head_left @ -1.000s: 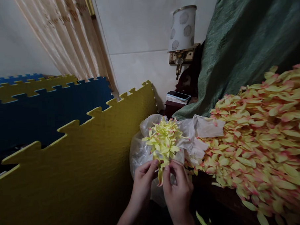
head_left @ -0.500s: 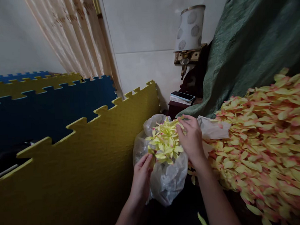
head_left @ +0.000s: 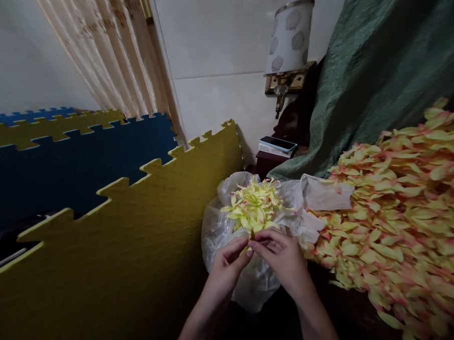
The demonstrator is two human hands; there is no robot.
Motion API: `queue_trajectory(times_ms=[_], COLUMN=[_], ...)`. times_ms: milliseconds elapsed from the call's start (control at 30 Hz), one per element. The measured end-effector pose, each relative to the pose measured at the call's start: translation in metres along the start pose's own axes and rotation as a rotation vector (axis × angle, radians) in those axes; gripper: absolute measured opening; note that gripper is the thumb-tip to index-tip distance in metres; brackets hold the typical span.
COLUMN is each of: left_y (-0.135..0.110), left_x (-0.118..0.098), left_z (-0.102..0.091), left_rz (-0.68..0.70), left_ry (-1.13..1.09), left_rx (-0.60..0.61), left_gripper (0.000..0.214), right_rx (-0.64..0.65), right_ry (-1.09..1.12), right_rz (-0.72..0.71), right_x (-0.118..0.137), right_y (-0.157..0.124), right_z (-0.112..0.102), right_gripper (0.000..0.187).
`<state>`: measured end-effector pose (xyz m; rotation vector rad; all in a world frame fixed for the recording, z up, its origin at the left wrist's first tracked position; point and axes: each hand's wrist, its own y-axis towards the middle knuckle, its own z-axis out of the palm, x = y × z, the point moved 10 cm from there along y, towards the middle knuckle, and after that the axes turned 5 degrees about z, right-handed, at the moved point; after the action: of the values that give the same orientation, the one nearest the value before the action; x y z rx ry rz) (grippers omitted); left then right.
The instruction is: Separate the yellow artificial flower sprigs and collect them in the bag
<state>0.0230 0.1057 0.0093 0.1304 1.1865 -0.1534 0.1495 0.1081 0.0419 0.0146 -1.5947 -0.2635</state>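
My left hand [head_left: 228,262] and my right hand [head_left: 281,255] meet in front of a clear plastic bag [head_left: 218,235], fingertips pinched together on a small yellow-green fabric petal piece [head_left: 248,237]. Just above my fingers a heap of yellow-green petal pieces [head_left: 255,206] fills the bag's open mouth. A large pile of yellow and pink petals [head_left: 401,207] spreads to the right of my right hand.
Yellow [head_left: 114,255] and blue [head_left: 72,161] foam puzzle mats lean on the left. A wall lamp [head_left: 291,37], a phone on a dark stand [head_left: 277,144], a green cloth [head_left: 376,68] and a curtain [head_left: 109,55] are behind.
My right hand came back from the top of the bag's petal heap and now meets my left hand below it, both pinching a petal piece.
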Motion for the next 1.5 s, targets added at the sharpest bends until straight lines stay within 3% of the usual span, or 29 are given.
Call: queue_trajectory(times_ms=[167, 333, 433, 533, 633, 800, 867, 967, 1033, 1100, 1200, 1300, 1500], left_y=[-0.003, -0.002, -0.001, -0.002, -0.003, -0.001, 0.002, 0.004, 0.004, 0.003, 0.003, 0.004, 0.008], left_x=[0.005, 0.007, 0.010, 0.009, 0.009, 0.018, 0.022, 0.023, 0.023, 0.024, 0.022, 0.017, 0.013], left_z=[-0.002, -0.003, -0.008, -0.014, -0.016, -0.037, -0.044, -0.051, -0.052, -0.050, -0.050, -0.054, -0.049], left_rz=[-0.071, -0.092, -0.089, -0.022, 0.059, 0.077, 0.046, 0.015, 0.011, 0.011, 0.036, 0.071, 0.099], left_ry=[-0.010, -0.003, -0.047, -0.063, -0.032, -0.175, -0.220, -0.219, -0.212, -0.221, -0.205, -0.148, -0.094], left_rx=[0.010, -0.008, -0.076, -0.166, -0.218, -0.412, -0.445, -0.477, -0.480, -0.472, -0.479, -0.500, -0.446], left_gripper=[0.035, 0.040, 0.039, 0.032, 0.028, 0.030, 0.032, 0.034, 0.035, 0.036, 0.037, 0.035, 0.023], right_rx=[0.060, 0.047, -0.079, -0.269, -0.461, -0.709, -0.753, -0.812, -0.780, -0.579, -0.347, -0.336, -0.439], right_ry=[0.084, -0.144, -0.429, -0.549, -0.480, -0.126, -0.059, -0.087, -0.210, -0.486, -0.729, -0.699, -0.641], right_rz=[0.104, -0.055, -0.279, -0.405, -0.341, -0.130, -0.135, -0.290, -0.423, -0.506, -0.525, -0.531, -0.535], right_x=[-0.013, 0.009, 0.036, 0.047, 0.032, 0.010, 0.022, 0.061, 0.088, 0.105, 0.101, 0.092, 0.084], right_y=[0.003, -0.005, -0.023, -0.045, -0.057, -0.066, -0.060, -0.038, -0.015, 0.017, 0.040, 0.031, 0.008], right_z=[-0.001, 0.001, 0.008, 0.013, 0.006, -0.026, -0.038, -0.055, -0.055, -0.035, -0.008, -0.007, -0.021], right_gripper=[0.025, 0.014, 0.013, 0.017, 0.015, 0.020, 0.019, 0.015, 0.010, 0.010, 0.013, 0.011, 0.010])
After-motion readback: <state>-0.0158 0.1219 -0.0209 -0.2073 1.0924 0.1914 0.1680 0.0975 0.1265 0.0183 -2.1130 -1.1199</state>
